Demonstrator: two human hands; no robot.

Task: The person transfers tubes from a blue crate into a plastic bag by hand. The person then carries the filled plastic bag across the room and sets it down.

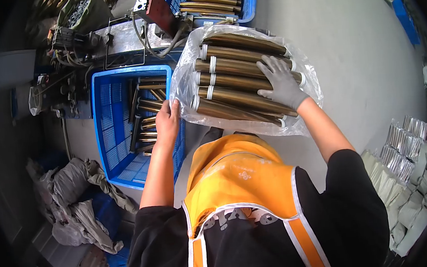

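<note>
Beyond the yellow apron (241, 169) closest to us, we see a person's two hands working at a clear plastic bag (184, 71) that holds a row of bronze-coloured tubes (239, 81) with white-ringed ends. The tubes lie side by side, roughly parallel, which we judge keeps the bundle flat and compact. The bag is directly ahead of the wearer, probably to keep it within easy reach of both arms.

The left hand (167, 122), bare, reaches forward with its fingertips at the bag's near-left edge; we cannot tell how tightly they close on the film. The right hand (284, 85), in a grey glove, angles inward from a bent elbow, palm down, its fingers spread wide across the tubes and gripping none, seemingly to steady them.

Just left of the bag, a blue plastic crate (98, 127) contains more tubes, loosely jumbled. Farther off, we find a metal workbench (123, 35) bearing a red machine part (156, 12), and a second blue crate (251, 0) stacked with tubes.
</note>
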